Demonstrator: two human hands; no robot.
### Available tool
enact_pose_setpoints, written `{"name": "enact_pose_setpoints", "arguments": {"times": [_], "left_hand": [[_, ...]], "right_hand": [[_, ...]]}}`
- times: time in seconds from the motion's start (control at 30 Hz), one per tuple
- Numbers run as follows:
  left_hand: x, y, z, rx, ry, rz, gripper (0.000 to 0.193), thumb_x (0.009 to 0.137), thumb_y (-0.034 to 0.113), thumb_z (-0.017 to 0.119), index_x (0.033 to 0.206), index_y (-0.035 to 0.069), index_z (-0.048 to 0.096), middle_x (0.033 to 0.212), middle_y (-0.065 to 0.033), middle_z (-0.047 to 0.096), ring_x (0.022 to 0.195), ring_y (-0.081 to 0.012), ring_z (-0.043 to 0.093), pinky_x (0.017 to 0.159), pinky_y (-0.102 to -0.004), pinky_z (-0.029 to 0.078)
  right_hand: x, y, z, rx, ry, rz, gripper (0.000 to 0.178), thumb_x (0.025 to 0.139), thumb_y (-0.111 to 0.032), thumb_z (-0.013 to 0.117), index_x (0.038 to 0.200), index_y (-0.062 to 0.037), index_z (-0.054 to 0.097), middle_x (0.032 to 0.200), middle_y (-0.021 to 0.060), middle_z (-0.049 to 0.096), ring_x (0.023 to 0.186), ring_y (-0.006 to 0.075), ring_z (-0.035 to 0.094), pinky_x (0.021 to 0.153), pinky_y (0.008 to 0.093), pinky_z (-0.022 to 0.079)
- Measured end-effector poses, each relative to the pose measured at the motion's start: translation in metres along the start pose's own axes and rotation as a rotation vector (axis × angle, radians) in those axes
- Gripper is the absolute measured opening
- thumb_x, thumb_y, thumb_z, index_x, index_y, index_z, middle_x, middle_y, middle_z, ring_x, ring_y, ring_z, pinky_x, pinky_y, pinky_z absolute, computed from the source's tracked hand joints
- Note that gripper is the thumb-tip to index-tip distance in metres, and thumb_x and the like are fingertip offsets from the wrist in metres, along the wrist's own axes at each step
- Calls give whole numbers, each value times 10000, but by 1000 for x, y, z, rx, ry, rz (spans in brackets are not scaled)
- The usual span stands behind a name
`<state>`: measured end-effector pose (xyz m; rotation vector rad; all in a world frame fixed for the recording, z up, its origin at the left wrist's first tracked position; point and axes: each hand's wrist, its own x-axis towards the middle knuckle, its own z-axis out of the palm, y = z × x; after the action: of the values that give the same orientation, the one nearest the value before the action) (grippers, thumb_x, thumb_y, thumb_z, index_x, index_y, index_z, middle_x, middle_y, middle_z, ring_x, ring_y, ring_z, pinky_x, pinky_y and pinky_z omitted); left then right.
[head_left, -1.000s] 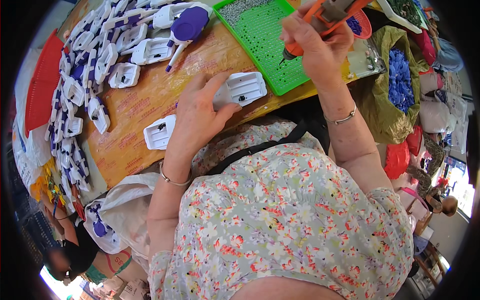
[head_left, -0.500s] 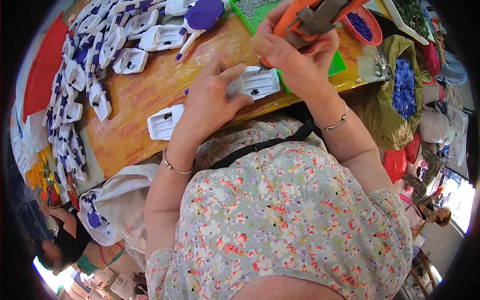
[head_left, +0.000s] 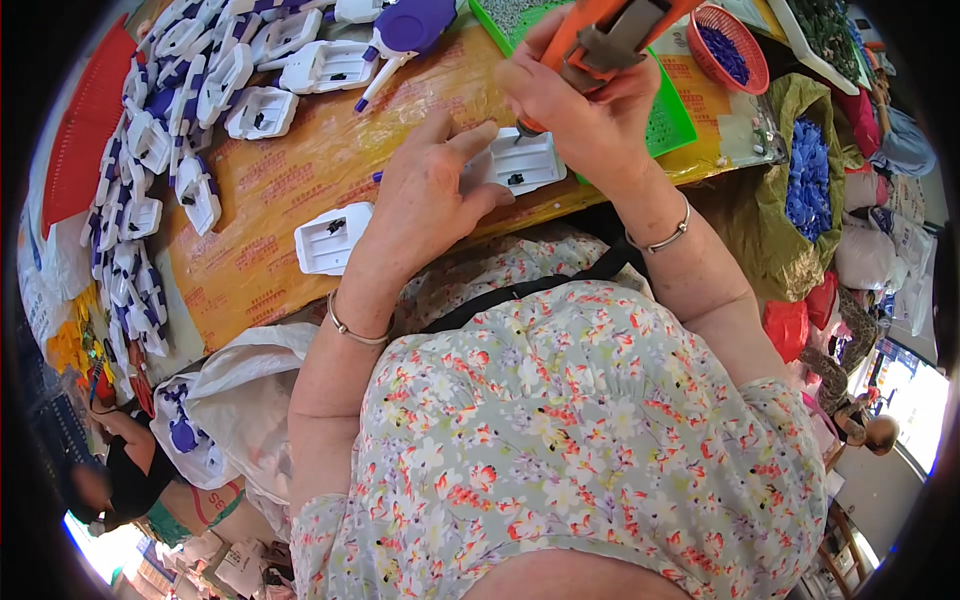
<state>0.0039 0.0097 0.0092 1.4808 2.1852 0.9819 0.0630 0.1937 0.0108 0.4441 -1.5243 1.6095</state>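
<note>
My right hand grips an orange power screwdriver with a metal clip on its side. Its thin bit points down into a white plastic housing with a small black part inside. Against the table, my left hand steadies that housing, thumb and forefinger at its left end. A purple tip pokes out to the left of this hand. Just left of my left wrist lies another open white housing, also with a black part in it.
Many white and purple assemblies are heaped at the left, beside a red tray. A green tray of small metal pieces lies beyond my right hand. Further right are a pink basket of purple parts and a sack of blue pieces.
My right hand and the screwdriver's upper body have shifted slightly, with the bit still at the housing. My left hand keeps its hold. The view has moved a little.
</note>
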Motion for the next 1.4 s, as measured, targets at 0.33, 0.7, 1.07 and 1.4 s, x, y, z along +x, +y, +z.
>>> {"name": "enact_pose_setpoints", "arguments": {"times": [0.33, 0.7, 1.07, 1.4], "left_hand": [[-2, -6, 10, 66, 94, 222, 446, 710, 131, 789, 1144, 138, 688, 1110, -193, 563, 934, -363, 590, 812, -432, 509], [-3, 6, 4, 181, 4, 181, 162, 784, 129, 753, 941, 100, 723, 1091, -174, 580, 992, -379, 611, 816, -436, 502], [-3, 7, 5, 157, 21, 158, 165, 769, 125, 761, 926, 87, 727, 1069, -155, 582, 984, -358, 614, 799, -423, 500], [-6, 4, 6, 168, 38, 158, 167, 764, 117, 759, 927, 90, 728, 1076, -143, 584, 981, -351, 616, 797, -418, 498]], "right_hand": [[-3, 10, -4, -277, -205, -318, 253, 795, -50, 797, 959, -5, 610, 823, 11, 658, 767, 76, 619, 710, 254, 521], [15, -35, -48, 299, 77, -153, 257, 851, -14, 738, 1038, -52, 566, 729, 4, 599, 554, 76, 569, 487, 222, 451], [-14, -27, -67, -248, 223, 14, 205, 847, 5, 722, 987, -28, 576, 729, 10, 599, 571, 84, 580, 498, 234, 459], [-10, -61, -34, -279, 392, 313, 206, 838, 9, 708, 987, -18, 568, 714, 19, 598, 556, 89, 573, 494, 240, 461]]}}
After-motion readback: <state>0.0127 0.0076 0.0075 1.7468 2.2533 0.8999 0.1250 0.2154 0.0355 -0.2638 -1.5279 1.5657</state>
